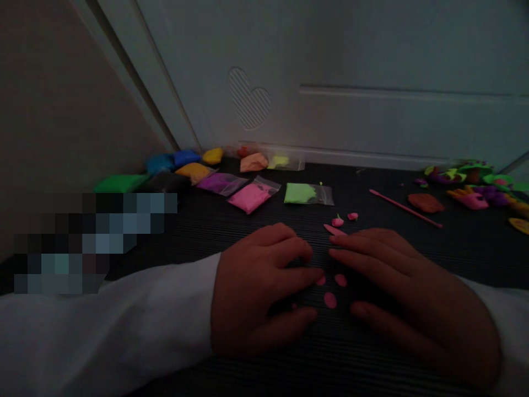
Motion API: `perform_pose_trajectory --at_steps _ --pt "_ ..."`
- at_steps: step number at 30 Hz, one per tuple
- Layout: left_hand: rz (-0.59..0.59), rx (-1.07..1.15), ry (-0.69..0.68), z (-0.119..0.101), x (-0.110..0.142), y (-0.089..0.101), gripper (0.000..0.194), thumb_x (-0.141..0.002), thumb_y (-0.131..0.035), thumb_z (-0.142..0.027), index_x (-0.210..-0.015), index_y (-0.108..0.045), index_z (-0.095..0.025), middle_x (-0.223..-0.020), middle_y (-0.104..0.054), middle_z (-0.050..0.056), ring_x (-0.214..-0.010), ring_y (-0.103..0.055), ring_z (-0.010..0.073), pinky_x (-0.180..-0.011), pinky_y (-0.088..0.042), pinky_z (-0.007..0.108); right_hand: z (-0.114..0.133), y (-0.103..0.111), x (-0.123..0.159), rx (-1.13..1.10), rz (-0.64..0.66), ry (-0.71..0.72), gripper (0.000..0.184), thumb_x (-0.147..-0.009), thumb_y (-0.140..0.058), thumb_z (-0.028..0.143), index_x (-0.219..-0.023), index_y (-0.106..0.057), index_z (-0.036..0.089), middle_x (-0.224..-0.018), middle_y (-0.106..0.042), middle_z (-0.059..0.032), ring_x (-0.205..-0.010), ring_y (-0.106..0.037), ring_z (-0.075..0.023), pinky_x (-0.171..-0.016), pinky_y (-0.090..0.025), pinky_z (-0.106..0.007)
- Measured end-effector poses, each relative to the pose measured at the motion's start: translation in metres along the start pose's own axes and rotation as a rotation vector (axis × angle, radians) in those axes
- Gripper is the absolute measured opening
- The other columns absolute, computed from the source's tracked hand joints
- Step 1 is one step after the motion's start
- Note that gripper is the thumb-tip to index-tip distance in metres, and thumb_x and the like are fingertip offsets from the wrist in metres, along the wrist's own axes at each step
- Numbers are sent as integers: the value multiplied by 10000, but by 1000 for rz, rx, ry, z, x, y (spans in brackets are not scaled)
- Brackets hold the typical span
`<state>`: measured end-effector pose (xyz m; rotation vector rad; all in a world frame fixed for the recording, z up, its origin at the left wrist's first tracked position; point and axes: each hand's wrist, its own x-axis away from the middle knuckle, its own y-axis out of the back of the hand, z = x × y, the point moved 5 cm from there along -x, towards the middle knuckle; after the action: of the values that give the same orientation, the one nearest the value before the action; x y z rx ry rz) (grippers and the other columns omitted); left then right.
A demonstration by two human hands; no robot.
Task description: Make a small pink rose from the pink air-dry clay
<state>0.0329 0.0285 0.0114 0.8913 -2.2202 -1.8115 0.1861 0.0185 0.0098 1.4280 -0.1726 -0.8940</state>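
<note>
The left hand (264,286), fingers and thumb apart, has a fingertip at one of three thin, round pink clay-like pieces (330,300) on the dark, ribbed surface (190,226). The right hand (409,286), its thumb also apart, reaches over a flat, pointed pink tool (334,229); in this dim light I can't tell whether they touch. A dragged fingertip could crease or lift a soft piece. Forward sweeps risk squashing two small pink buds (338,221) just beyond the tool; bagged pink clay (250,197) lies farther off.
</note>
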Motion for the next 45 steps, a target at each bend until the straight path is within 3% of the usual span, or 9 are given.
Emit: perform_pose_trajectory --at_steps 5,12,22,28,34,39,45 --pt "-61 35 -3 0 0 3 341 -765 -528 -300 -1078 -546 -166 -999 -533 67 -887 -432 203 -778 -375 362 0 1 1 3 -21 22 245 -775 -518 199 -1005 -603 195 -1161 -551 -64 -1062 -464 -228 -899 -350 -450" --pt "-51 18 -7 1 0 3 270 -777 -510 -298 -999 -581 -160 -968 -532 72 -851 -429 193 -747 -378 345 1 3 1 17 -41 65 217 -746 -537 175 -927 -647 224 -1131 -587 -44 -1042 -483 -231 -910 -319 -479" --pt "-46 25 -10 1 -1 3 243 -792 -489 -276 -979 -589 -156 -942 -534 69 -834 -426 187 -723 -375 329 3 5 2 68 -50 94 252 -748 -528 186 -976 -632 212 -1123 -593 -51 -1032 -487 -232 -892 -339 -477" --pt "-53 48 -13 1 -1 2 231 -793 -491 -255 -969 -596 -149 -934 -532 68 -838 -424 186 -726 -372 329 4 2 0 116 81 157 240 -760 -527 247 -975 -634 237 -1113 -608 -20 -1012 -508 -222 -895 -340 -464" --pt "-42 65 -16 1 -1 2 235 -799 -480 -253 -958 -603 -131 -928 -532 76 -829 -419 189 -729 -365 341 5 0 1 63 50 88 210 -773 -525 236 -945 -644 216 -1104 -614 -29 -1014 -496 -218 -916 -299 -470" --pt "-39 70 -5 1 -1 2 234 -797 -481 -240 -954 -607 -121 -923 -528 78 -827 -416 187 -724 -355 337 4 4 3 15 -58 97 240 -751 -544 187 -972 -632 225 -1107 -605 -7 -1007 -499 -202 -917 -318 -440" --pt "-29 67 -10 1 -1 1 236 -803 -479 -241 -958 -616 -128 -923 -526 75 -838 -418 190 -724 -352 336 3 2 1 57 51 170 227 -760 -548 221 -974 -621 233 -1121 -597 6 -1005 -503 -180 -908 -331 -414"
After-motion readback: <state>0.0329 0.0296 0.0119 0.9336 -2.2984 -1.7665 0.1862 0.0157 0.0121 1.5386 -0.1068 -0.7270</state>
